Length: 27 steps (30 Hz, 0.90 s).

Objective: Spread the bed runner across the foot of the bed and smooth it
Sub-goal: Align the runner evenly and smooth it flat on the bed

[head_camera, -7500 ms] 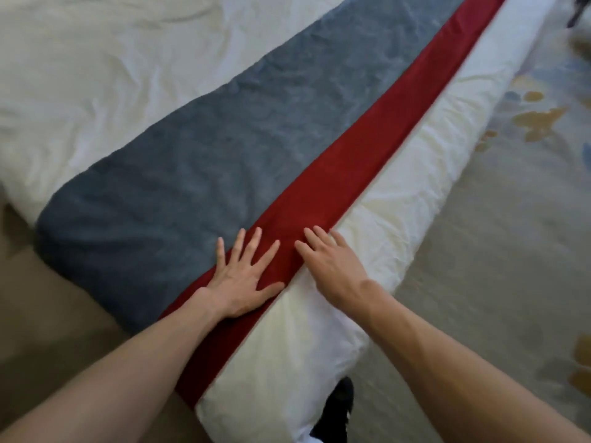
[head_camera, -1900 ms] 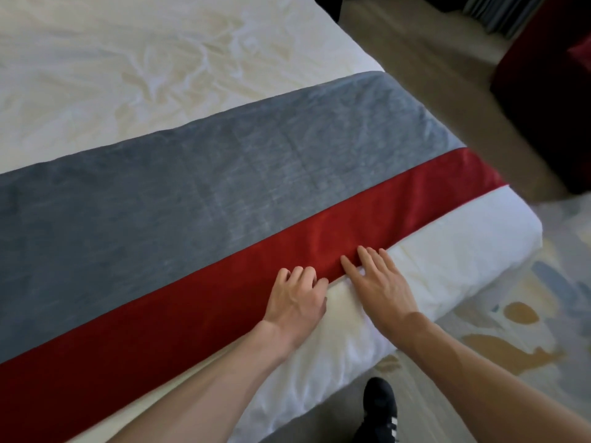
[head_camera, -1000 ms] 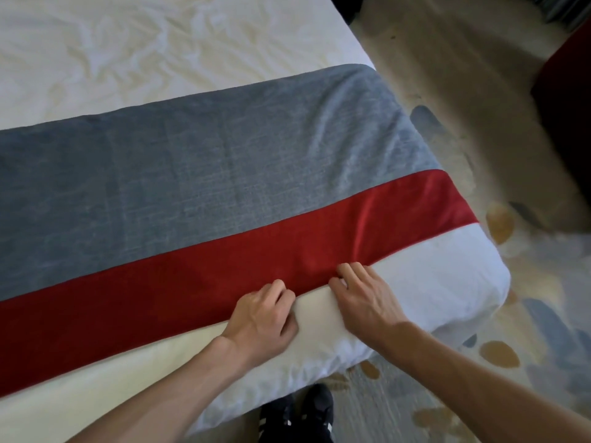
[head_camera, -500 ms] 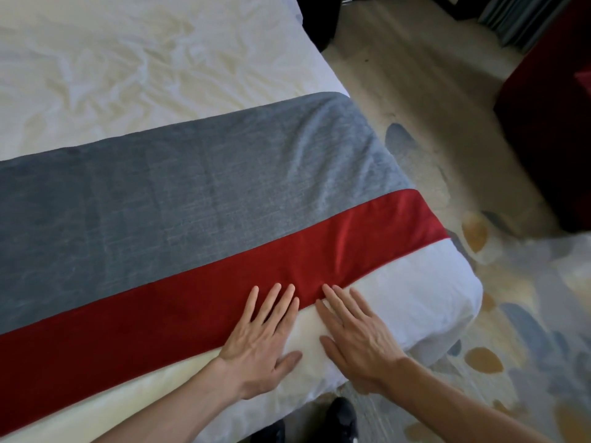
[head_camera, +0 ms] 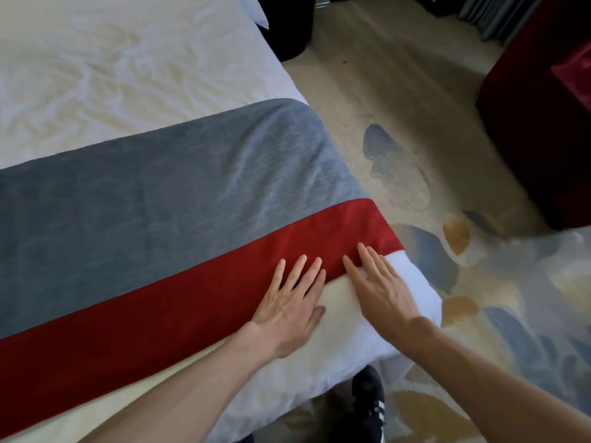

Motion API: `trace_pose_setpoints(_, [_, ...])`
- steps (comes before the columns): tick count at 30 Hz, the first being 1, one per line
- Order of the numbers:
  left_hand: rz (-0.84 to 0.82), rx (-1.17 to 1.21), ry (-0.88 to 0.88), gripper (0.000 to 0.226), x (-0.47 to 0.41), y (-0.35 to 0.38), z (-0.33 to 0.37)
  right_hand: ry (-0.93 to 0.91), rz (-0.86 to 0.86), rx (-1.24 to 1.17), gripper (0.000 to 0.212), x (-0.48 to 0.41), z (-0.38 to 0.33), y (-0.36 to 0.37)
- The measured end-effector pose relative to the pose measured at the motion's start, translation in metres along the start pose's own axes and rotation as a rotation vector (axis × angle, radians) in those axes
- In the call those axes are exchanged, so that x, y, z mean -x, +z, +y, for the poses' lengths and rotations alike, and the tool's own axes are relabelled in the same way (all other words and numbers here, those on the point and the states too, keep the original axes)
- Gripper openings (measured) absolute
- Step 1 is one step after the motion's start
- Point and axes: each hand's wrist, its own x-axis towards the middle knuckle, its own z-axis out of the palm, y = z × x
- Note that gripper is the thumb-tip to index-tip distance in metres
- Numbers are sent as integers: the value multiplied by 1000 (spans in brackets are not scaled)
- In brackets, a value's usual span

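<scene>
Head view, looking down at the foot corner. The bed (head_camera: pixel 112 75) is covered in a creased white duvet, and the bed runner (head_camera: pixel 144 193) is laid across its foot, a broad grey panel with a red band (head_camera: pixel 153 314) along the near edge. The runner's right end is draped over the side of the mattress. Faint ripples are seen in the grey near that end; the red band looks flat.

Both hands are laid on the near hem, close to the corner. The left hand (head_camera: pixel 287 310) is pressed palm-down on the red band, fingers straight and spread apart, thumb resting on the white duvet. The right hand (head_camera: pixel 380 292) is set just beside it, fingers straight and held close together, fingertips on the band's edge and palm on the duvet. Nothing is gripped by either hand. Flat palms are judged to be used so the hem is pushed straight without being bunched; smoothing appears to be nearly done.

A patterned carpet (head_camera: pixel 415 174) is spread around the bed. A dark red armchair (head_camera: pixel 537 123) stands well apart to the right, and a dark object (head_camera: pixel 287 24) sits by the bed's far side. A black shoe (head_camera: pixel 367 398) is seen just beside the mattress. Nothing lies on the runner to obstruct the hands.
</scene>
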Motion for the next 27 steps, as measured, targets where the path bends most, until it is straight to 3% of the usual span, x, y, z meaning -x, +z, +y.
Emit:
trace_pose_setpoints(4, [30,-46,-14,57,-52,1,22,-12,41,-42,52,-19,43,-9])
trace_pose_setpoints(10, [40,-154,-59,57,-100,-2,46,-240,156,-69,16,-46,81,-12])
trace_pose_setpoints(13, [70,-185,-50,55,-97,-4,54,-319,246,-102,14,-41,91,-2])
trace_pose_setpoints(17, [24,-144,-77,56,-94,3,68,-280,217,-204,24,-30,96,13])
trace_pose_setpoints(20, [-8,-47,-112,59,-91,9,71,-296,193,-276,3,-34,94,7])
trace_pose_setpoints(22, [31,-1,-154,62,-92,9,67,-261,176,-366,13,-41,92,2])
trace_pose_setpoints(24, [89,13,-306,61,-98,5,60,-153,168,-403,20,-54,90,2])
trace_pose_setpoints(27, [56,-53,-541,70,-104,3,48,0,-14,-440,59,-68,93,12])
